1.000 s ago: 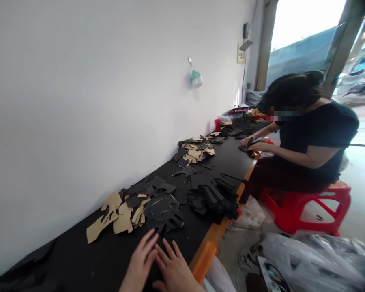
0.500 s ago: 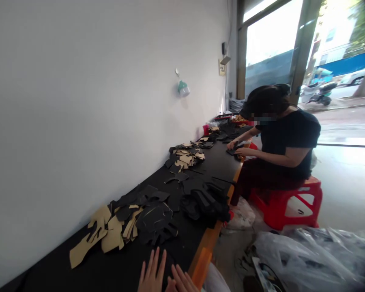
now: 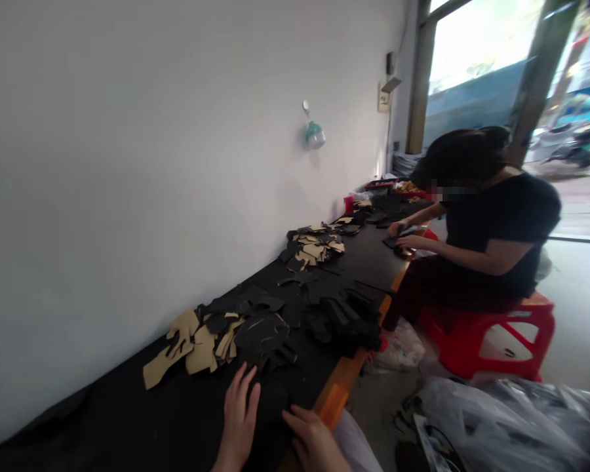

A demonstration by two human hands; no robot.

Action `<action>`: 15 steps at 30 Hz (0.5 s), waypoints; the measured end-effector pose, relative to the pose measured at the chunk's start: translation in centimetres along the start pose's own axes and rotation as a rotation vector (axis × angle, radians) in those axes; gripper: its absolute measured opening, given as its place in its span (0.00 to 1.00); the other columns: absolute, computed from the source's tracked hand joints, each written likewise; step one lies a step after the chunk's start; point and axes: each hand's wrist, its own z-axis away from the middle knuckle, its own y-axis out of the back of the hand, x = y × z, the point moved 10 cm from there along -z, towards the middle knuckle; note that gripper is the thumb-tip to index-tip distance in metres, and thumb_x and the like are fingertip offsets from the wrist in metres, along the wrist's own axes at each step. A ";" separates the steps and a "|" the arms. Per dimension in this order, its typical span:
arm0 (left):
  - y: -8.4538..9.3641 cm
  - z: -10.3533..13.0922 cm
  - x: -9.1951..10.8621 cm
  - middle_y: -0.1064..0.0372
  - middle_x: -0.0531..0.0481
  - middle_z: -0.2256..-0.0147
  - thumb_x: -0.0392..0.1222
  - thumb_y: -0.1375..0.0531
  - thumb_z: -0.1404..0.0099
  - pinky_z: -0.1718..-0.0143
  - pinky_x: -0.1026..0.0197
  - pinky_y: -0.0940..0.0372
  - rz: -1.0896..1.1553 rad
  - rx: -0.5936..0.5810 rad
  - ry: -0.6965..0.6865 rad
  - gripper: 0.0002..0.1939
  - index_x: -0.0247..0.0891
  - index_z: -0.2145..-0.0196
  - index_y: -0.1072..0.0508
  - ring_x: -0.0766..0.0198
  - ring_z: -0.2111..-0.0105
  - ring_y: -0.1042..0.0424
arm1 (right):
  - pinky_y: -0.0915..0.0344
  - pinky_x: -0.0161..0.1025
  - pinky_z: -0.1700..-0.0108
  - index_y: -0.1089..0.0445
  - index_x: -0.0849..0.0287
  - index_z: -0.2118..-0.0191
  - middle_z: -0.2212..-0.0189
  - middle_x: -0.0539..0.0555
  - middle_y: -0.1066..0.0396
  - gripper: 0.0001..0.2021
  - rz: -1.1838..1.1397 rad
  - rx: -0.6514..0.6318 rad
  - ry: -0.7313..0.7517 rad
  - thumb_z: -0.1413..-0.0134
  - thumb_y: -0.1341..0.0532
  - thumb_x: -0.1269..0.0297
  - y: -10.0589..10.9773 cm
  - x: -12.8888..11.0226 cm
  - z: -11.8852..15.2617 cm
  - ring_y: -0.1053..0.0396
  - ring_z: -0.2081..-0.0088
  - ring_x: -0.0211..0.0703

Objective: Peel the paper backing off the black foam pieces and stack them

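Observation:
My left hand [image 3: 239, 413] is over the black table [image 3: 172, 419], fingers stretched and slightly apart, holding nothing I can see. Its fingertips are just short of a pile of black cut pieces [image 3: 263, 334]. My right hand [image 3: 315, 436] lies near the wooden table edge with its fingers reaching left, loosely bent and apart. Between the hands is a dark area, perhaps a flat black piece; I cannot tell it from the tabletop. Tan cut pieces [image 3: 201, 351] lie left of the black pile. Folded black pieces [image 3: 341, 321] are heaped beyond my right hand.
Another person [image 3: 496, 216] sits on a red stool [image 3: 501, 341] at the table's far right, hands on a dark piece. Further tan and black pieces [image 3: 314, 249] lie along the wall. Plastic bags [image 3: 501, 419] cover the floor at the right.
The view has turned left, so the table and person appear further right. My hands, close together before, are now apart, and more of both shows.

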 end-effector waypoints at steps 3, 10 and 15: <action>1.5 -4.0 1.3 0.38 0.42 0.43 0.47 0.54 0.32 0.42 0.47 0.44 -0.075 0.034 -0.042 0.23 0.39 0.45 0.34 0.53 0.42 0.40 | 0.33 0.40 0.49 0.29 0.50 0.48 0.52 0.55 0.28 0.31 -0.013 -0.011 -0.020 0.59 0.50 0.79 2.0 -1.0 0.3 0.30 0.51 0.48; -0.3 -11.5 0.0 0.40 0.33 0.42 0.49 0.44 0.38 0.44 0.43 0.48 -0.352 -0.160 0.148 0.30 0.31 0.41 0.40 0.42 0.42 0.43 | 0.33 0.43 0.50 0.27 0.52 0.51 0.51 0.59 0.31 0.19 -0.114 0.314 0.131 0.45 0.48 0.71 11.4 -1.4 -1.3 0.32 0.50 0.47; -0.9 -12.6 0.2 0.35 0.32 0.47 0.42 0.34 0.48 0.46 0.45 0.47 -0.306 -0.213 0.170 0.32 0.32 0.47 0.34 0.41 0.45 0.40 | 0.36 0.49 0.47 0.28 0.57 0.50 0.49 0.61 0.34 0.18 0.122 0.617 0.013 0.41 0.50 0.66 22.0 3.8 -6.9 0.35 0.50 0.49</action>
